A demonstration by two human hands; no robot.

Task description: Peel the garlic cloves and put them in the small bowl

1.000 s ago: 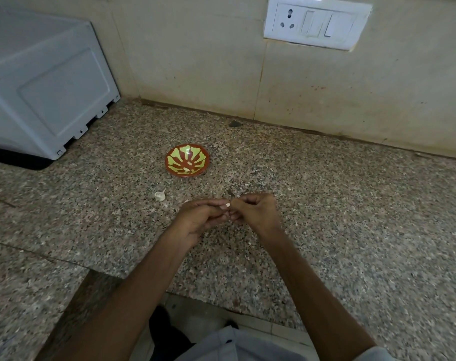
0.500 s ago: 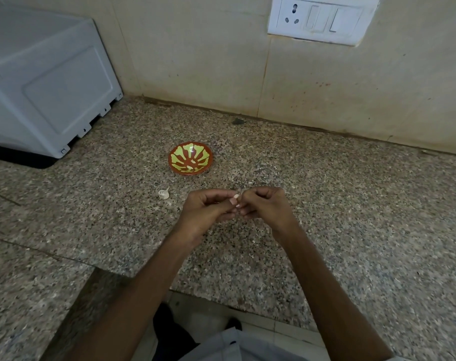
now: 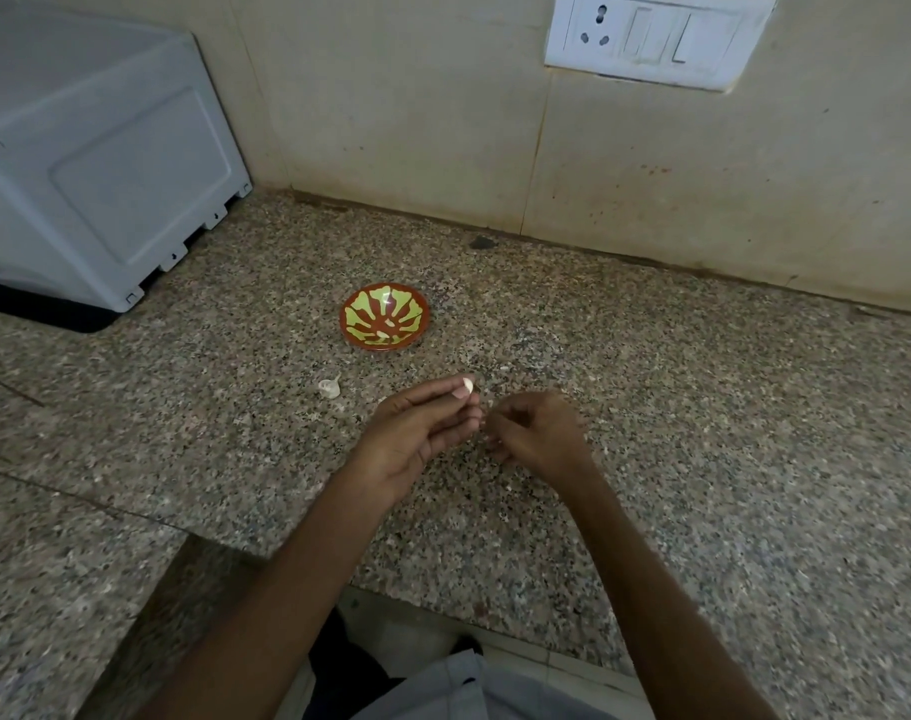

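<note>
My left hand (image 3: 417,433) pinches a small white garlic clove (image 3: 467,383) at its fingertips, just above the granite counter (image 3: 702,433). My right hand (image 3: 539,433) is blurred beside it, fingers curled, a little apart from the clove; I cannot see whether it holds a bit of skin. The small red bowl with a yellow-green pattern (image 3: 384,317) stands beyond the hands, with pale pieces inside. Another white garlic clove (image 3: 330,388) lies on the counter left of my left hand.
A grey appliance (image 3: 94,163) fills the back left corner. A white socket and switch plate (image 3: 656,39) is on the tiled wall. Small flakes of skin lie near the hands. The counter's front edge runs below my forearms.
My hands have come apart: the right one has pulled away to the right and down, and the left keeps the clove at its fingertips.
</note>
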